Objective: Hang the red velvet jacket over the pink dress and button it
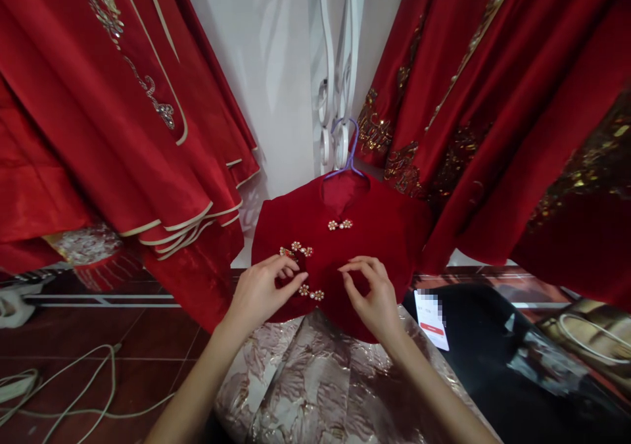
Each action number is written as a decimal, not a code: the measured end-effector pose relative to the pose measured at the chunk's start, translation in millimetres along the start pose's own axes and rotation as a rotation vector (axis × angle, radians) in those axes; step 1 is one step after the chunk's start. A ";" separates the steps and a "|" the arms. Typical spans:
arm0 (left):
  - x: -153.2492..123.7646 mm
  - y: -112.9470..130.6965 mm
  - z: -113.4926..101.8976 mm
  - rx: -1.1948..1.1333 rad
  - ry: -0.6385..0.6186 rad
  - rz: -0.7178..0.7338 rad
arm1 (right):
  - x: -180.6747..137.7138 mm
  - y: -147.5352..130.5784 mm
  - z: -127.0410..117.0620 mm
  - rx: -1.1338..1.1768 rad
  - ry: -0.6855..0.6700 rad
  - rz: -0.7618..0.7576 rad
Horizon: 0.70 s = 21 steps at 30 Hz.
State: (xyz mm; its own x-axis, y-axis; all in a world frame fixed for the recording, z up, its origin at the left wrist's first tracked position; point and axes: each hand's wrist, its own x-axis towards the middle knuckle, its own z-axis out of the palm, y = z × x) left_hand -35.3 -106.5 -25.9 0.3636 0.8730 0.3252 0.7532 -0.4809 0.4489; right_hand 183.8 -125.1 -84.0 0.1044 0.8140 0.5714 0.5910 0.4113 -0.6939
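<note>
Backdrop: a pale wall (261, 69) stands at the far side, with white metal scrollwork (325, 102) in front of it.
Red jacket: the short velvet jacket (365, 240) is at the centre, its neck around a purple hanger (353, 151), its near hem over shiny patterned fabric (310, 391).
Clasps: a top clasp (340, 225) sits under the neckline; a middle clasp (302, 249) and a lower clasp (311, 295) lie further left.
Left hand: the left hand (269, 287) is over the jacket's left part, just beside the lower clasp, thumb and fingertips narrowly set; whether they hold anything, I cannot tell.
Right hand: the right hand (371, 293) is over the right part, thumb and forefinger almost meeting; anything thin between them cannot be made out.
Gowns: red gowns hang left (162, 161) and right (453, 102).
Right side: a lit phone (430, 322) rests on a black surface (473, 345).
Near left: a pale cable (113, 371) loops across dark red tiles (152, 332).
</note>
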 end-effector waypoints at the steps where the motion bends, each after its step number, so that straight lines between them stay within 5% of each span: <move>1: -1.6 0.6 5.4 0.021 -0.078 0.030 | -2.3 0.6 2.7 -0.033 -0.015 -0.004; 5: -10.1 -2.3 27.8 0.105 -0.412 0.081 | -16.2 4.7 17.7 -0.073 -0.365 -0.045; 8: -13.3 -5.0 32.5 0.128 -0.492 0.076 | -22.4 7.3 24.1 -0.124 -0.536 -0.080; 21: -6.6 -11.1 36.9 0.112 -0.411 0.112 | -25.7 25.0 37.4 -0.006 -0.465 0.070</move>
State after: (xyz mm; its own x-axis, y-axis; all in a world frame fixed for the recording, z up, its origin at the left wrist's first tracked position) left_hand -25.8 -103.9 -63.7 0.6177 0.7864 -0.0019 0.7429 -0.5828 0.3295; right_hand 165.9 -120.4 -132.4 -0.2247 0.9376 0.2654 0.5998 0.3477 -0.7207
